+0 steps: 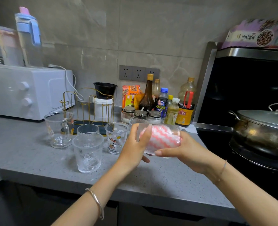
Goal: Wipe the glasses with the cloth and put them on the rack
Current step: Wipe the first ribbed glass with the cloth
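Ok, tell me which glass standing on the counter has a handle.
The leftmost glass, just left of the gold rack; no other standing there has one.

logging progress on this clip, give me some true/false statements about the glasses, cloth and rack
1. The cloth is stuffed inside the held glass. True.
2. The left hand grips that glass. True.
3. The rack already holds two glasses. False: no glass is on it.
4. The cartoon glass lies on its side. False: it stands upright on the counter.
5. The pot is uncovered. False: a lid sits on it.
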Available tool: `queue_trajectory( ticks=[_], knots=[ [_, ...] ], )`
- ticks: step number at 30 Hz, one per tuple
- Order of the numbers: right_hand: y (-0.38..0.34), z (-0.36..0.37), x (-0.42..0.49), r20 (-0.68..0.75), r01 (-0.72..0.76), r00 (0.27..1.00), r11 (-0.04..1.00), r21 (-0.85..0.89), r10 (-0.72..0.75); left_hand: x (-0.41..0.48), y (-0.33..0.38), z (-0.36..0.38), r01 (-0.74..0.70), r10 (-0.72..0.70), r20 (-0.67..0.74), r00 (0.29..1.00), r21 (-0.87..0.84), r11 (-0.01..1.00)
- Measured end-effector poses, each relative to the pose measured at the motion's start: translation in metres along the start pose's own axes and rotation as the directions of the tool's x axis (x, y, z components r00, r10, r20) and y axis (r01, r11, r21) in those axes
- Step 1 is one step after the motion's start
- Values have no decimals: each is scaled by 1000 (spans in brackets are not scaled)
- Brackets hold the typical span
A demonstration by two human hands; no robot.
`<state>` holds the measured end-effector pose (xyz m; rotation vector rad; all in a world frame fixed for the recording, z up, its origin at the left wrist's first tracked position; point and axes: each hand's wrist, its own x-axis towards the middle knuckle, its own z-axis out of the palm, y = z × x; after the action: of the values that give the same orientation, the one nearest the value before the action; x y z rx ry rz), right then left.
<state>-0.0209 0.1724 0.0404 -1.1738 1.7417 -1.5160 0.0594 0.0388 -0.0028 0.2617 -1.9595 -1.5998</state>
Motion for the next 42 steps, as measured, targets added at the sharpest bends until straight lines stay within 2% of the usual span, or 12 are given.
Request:
queue_trajectory(
  ticks=[2,4,8,13,16,19,23,26,29,34,39,42],
  knots=[
    [1,-3,1,43,-22,999,984,175,15,-1,-4,-5,-182,179,36,983,89,979],
    [2,-4,0,72,-43,997,949,311,21,0,-7,-9,-262,251,82,964,163,951],
    [2,-4,-2,92,-31,996,945,326,1,-1,-6,-13,-349,329,130,936,199,916],
    [-5,-3,-3,28,16,999,990,142,-20,0,-3,-9,-206,185,136,973,163,965],
    [-10,0,-5,-31,61,997,992,-113,-65,1,3,-5,31,-36,129,991,37,999],
    [-9,4,-5,-63,80,994,980,-184,-93,2,7,-1,216,-202,133,970,-100,971],
    [-4,8,-3,-78,69,993,982,-178,-84,9,1,3,154,-154,-3,988,-60,986],
    [-7,1,-1,-50,-4,999,1000,-2,4,9,-9,0,-69,71,-27,997,77,995],
    [-8,-4,0,16,-43,999,973,227,41,9,-18,-5,-270,269,31,963,200,942],
    [-2,-6,0,33,-63,998,912,404,54,6,-13,-8,-343,320,125,939,308,887],
    [2,-9,2,41,-44,999,945,325,33,7,-10,-6,-274,247,162,956,182,944],
    [2,-7,-1,-5,43,999,999,3,-43,7,-5,0,-38,25,134,991,102,994]
  ],
)
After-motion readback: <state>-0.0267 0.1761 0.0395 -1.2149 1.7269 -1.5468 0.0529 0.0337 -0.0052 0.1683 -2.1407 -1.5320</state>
